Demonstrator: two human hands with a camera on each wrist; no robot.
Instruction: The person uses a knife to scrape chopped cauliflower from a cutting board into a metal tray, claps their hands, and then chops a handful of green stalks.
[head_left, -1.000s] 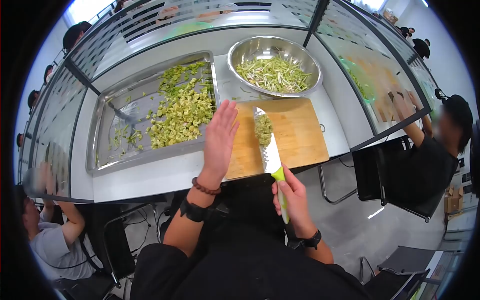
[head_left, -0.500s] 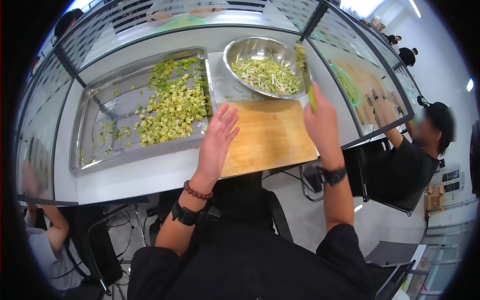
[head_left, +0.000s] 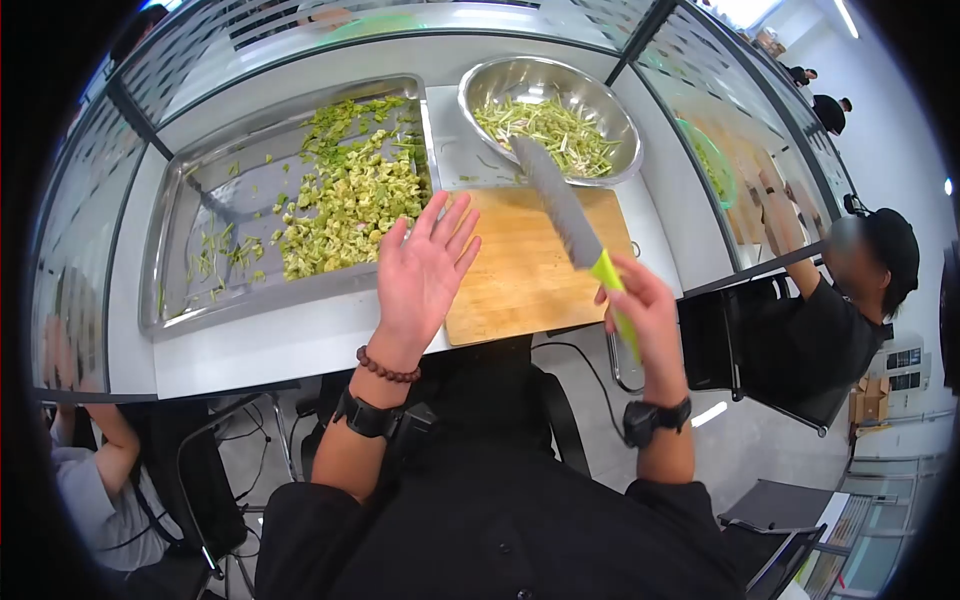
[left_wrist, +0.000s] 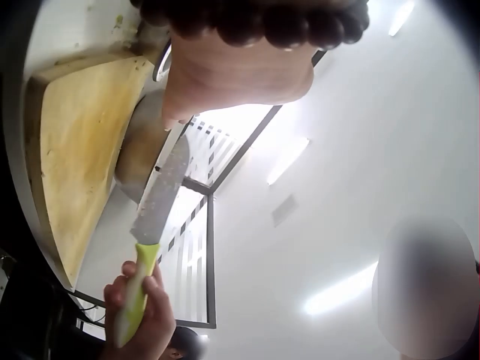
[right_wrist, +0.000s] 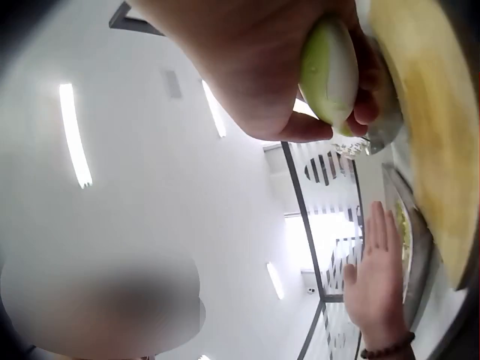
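Observation:
My right hand grips the green-and-white handle of a kitchen knife. The knife slants up and left over the wooden cutting board, its tip overlapping the steel bowl's near edge in the head view. A few small bits cling to the blade, as the left wrist view shows. My left hand is raised with palm turned up and fingers straight, holding nothing, between the tray and the board. Nothing lies on the board's visible top.
A large steel tray at left holds chopped green vegetable pieces. The steel bowl behind the board holds cut green-and-white strips. Glass-topped partitions border the table, and a person in black sits beyond the right one.
My right hand raised the knife toward the bowl's right side, then brought it back left and lower over the board. The clump of chopped greens seen earlier on the blade is gone. My left palm turned upward.

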